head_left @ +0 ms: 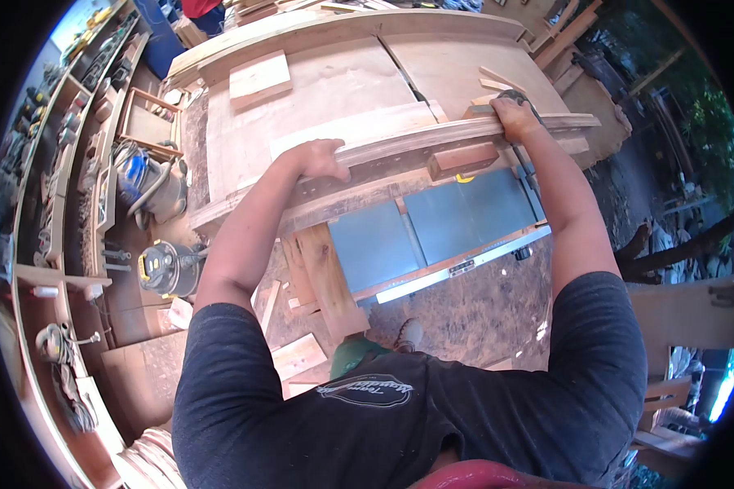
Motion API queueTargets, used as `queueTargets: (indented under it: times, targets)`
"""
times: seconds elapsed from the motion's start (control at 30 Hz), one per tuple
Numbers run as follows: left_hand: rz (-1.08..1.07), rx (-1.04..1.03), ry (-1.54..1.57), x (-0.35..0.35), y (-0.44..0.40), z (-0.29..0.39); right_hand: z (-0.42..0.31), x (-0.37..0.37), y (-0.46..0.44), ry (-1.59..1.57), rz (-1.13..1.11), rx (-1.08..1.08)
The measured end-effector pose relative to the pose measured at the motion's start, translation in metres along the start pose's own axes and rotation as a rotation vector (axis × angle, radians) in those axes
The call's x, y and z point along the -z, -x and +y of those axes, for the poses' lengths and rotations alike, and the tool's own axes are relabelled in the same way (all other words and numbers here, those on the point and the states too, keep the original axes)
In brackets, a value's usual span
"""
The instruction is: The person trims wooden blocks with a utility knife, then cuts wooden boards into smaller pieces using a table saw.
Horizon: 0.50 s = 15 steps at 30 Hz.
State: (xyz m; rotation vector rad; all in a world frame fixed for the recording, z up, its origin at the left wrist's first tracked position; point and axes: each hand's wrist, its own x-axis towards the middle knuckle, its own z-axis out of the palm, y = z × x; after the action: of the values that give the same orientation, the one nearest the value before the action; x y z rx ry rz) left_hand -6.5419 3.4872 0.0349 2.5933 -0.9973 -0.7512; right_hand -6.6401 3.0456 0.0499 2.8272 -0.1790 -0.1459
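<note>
A long wooden board runs crosswise in front of me, over the near side of a wooden work table. My left hand is closed round its left end, the thumb on the near side. Farther right, my right hand grips the same board from above, beside a small wood block and a dark object partly hidden behind the fingers. A short reddish wood block sits just below the board, with something yellow under it.
Nearer me is a blue-grey metal table surface with a silver rail. A thick plank slopes down by its left side. A wood block lies on the work table. Two shop vacuums stand left, before tool shelves.
</note>
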Motion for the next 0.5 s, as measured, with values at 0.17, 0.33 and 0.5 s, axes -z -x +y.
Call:
queueTargets:
  times: [0.17, 0.33, 0.5]
  targets:
    - [0.001, 0.014, 0.009, 0.003, 0.011, 0.011, 0.001, 0.011, 0.003, 0.008, -0.023, -0.007]
    - [-0.05, 0.042, -0.002, -0.026, 0.038, 0.03, 0.009, -0.003, 0.054, 0.008, -0.015, 0.062]
    - [-0.045, 0.012, -0.023, -0.076, 0.097, 0.068, 0.014, -0.028, 0.136, 0.0, 0.077, 0.078]
